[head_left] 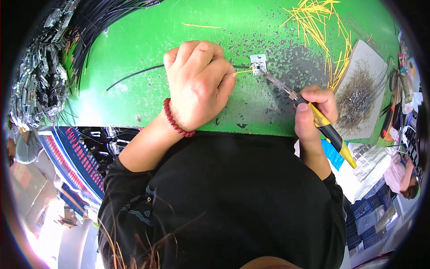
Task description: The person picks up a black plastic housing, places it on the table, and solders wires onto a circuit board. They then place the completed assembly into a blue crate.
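My left hand (197, 83) is closed, knuckles up, over the green tabletop. A black wire (134, 73) runs through it, its tail stretching out to the left. From its right side the black wire and a thin yellow wire (244, 71) reach a small white circuit board (259, 58); the fingertips are hidden beneath the hand. My right hand (313, 110) grips a yellow and black soldering iron (331, 134) like a pen. The iron's tip is at the board's lower right edge, close to the wire ends; whether it touches cannot be made out.
Loose yellow wires (313, 22) lie at the far right, one yellow piece (201, 25) at the far middle. A grey-white board with dark residue (374, 71) lies right. Black wires (89, 27) and a heap of metallic parts (38, 85) fill the left. Other people sit at both sides.
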Action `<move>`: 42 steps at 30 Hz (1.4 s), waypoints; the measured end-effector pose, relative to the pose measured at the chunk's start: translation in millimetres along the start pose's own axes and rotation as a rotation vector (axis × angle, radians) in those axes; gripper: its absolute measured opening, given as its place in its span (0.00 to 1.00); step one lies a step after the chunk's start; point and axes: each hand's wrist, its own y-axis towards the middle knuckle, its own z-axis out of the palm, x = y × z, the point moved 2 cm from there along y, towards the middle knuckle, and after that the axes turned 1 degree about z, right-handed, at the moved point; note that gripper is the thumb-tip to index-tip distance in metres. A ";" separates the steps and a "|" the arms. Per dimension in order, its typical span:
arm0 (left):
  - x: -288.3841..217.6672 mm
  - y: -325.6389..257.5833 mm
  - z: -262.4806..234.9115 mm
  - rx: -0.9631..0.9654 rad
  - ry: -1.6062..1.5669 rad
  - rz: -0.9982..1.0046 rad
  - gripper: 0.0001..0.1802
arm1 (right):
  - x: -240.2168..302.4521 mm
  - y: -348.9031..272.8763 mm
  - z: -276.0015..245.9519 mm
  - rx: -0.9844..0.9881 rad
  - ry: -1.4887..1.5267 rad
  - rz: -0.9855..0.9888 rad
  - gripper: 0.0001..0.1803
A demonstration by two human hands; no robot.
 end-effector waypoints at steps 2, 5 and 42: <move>-0.3 -0.3 0.7 0.000 0.002 -0.002 0.06 | 0.4 1.6 -0.1 0.008 -0.009 -0.002 0.14; -0.1 -0.5 1.1 -0.003 0.008 0.001 0.07 | 3.1 3.2 1.2 0.045 -0.087 -0.058 0.14; -15.6 -0.8 15.0 0.056 0.146 0.030 0.09 | 4.3 -0.3 -2.1 0.005 -0.074 -0.052 0.14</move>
